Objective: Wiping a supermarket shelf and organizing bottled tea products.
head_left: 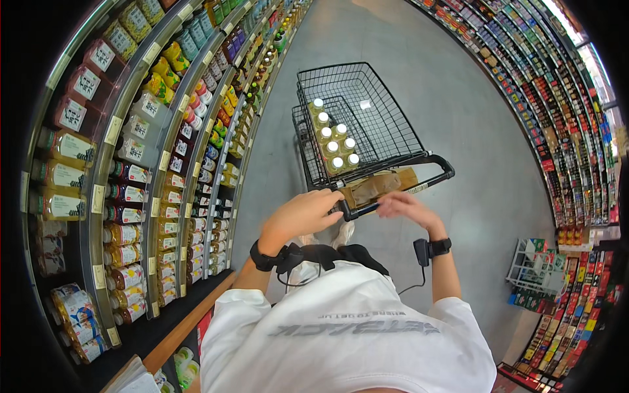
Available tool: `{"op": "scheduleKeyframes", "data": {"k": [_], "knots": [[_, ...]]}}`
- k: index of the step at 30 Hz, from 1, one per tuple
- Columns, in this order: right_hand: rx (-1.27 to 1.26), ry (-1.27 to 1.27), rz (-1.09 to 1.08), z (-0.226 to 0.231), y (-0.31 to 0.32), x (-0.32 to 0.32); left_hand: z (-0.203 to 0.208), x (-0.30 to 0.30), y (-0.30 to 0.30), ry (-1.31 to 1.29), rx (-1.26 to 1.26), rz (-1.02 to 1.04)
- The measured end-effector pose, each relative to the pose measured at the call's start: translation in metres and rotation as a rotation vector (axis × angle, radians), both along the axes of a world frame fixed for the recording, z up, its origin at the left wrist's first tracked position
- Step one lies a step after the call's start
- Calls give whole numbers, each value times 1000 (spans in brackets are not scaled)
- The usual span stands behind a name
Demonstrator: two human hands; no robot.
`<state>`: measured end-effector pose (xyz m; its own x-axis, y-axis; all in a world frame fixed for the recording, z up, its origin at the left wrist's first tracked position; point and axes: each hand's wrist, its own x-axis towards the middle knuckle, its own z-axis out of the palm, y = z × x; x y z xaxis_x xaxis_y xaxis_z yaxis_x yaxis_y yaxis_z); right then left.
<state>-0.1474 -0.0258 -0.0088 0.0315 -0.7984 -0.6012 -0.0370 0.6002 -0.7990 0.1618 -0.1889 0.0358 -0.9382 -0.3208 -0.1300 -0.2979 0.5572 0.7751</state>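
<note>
In front of me stands a black wire shopping cart, its basket turned a little to the left. Several bottles with white caps and yellowish contents stand upright together along the basket's left side. My left hand is curled at the left end of the black cart handle, fingers over it. To its right, my right hand is near the handle's middle, slightly blurred, with fingers stretched out and nothing in them. Behind the handle lies a brown paper-like item.
A long drinks shelf with bottles and jugs runs close along my left. Packed shelves curve along the right side. A white wire rack stands at the lower right. The grey floor stretches ahead between the shelves.
</note>
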Motion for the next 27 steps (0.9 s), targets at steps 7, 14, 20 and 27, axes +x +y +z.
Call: {"op": "scheduleKeyframes", "data": {"k": [7,14,20,27], "knots": [[-231,109,-224,-7,-152,-8,12,-6,-4,59,14,41],[-277,694,112,-184,-270,-46,50,16,-2,69,-44,285],[-279,912,310,-231,-292,-40,50,39,32,-50,-23,646],[-440,928,295,-264,-309,-74,52,31,62,-189,94,844]]}}
